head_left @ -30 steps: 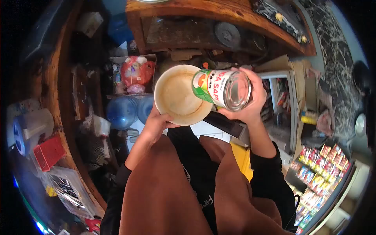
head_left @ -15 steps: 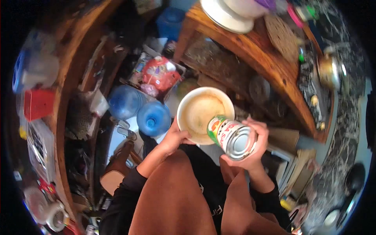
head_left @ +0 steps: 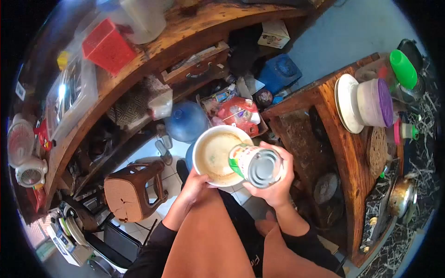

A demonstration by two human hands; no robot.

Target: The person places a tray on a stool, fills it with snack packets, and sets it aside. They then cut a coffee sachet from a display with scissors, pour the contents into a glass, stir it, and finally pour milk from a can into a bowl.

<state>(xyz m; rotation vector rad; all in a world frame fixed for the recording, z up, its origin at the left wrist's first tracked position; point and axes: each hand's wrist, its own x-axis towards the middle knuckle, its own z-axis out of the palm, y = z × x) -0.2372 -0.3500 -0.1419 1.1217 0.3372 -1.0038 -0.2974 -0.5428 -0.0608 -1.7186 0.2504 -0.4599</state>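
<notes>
My left hand [head_left: 196, 186] grips the lower left rim of a white bowl [head_left: 196, 153], thumb over the edge. Inside the bowl is a tan, creamy-looking layer [head_left: 215, 153] with a greenish patch near its middle. My right hand [head_left: 278, 183] wraps around a tin can [head_left: 263, 167] with a green, white and red label. The can is tipped over the bowl's right side, its silver base facing up toward me and its other end toward the bowl. That far end is hidden from view.
Beyond the bowl stand a blue water jug [head_left: 186, 121] and a box holding a red plastic bag [head_left: 238, 115]. A brown stool [head_left: 123, 198] is at left. Wooden counters curve along both sides; the right one carries a purple-lidded container [head_left: 374, 103] and a metal pot [head_left: 399, 197].
The whole view has turned, so the stool and right counter show more fully. Bowl and can stay in my hands, the can still tipped over the bowl.
</notes>
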